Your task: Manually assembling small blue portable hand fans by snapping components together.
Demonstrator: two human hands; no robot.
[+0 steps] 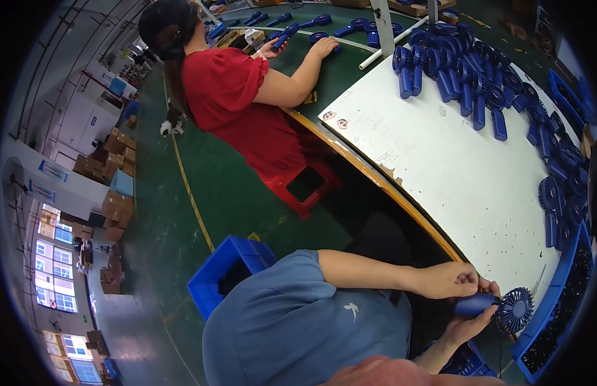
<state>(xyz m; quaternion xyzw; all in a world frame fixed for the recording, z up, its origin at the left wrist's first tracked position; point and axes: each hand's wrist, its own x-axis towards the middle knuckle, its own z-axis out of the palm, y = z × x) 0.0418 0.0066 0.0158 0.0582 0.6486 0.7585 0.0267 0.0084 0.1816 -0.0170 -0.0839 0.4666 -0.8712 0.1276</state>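
A dark blue handheld fan (475, 304) lies across my right hand (464, 329), near the table's front edge. My right fingers and thumb wrap round its handle, and its round caged head (515, 310) points right. Close above the handle is my left hand (447, 280), its fingers curled into a pinch. Whatever those fingertips hold, if anything, is too small or hidden to make out. The white table (433, 186) stretches away in front of me.
Many blue fans (465, 74) cover the table's far and right side. A blue bin (555, 309) of small dark parts stands at the right edge, another blue crate (247, 251) behind me. A co-worker in red (240, 109) handles fans at the green bench, beside a red stool (305, 186).
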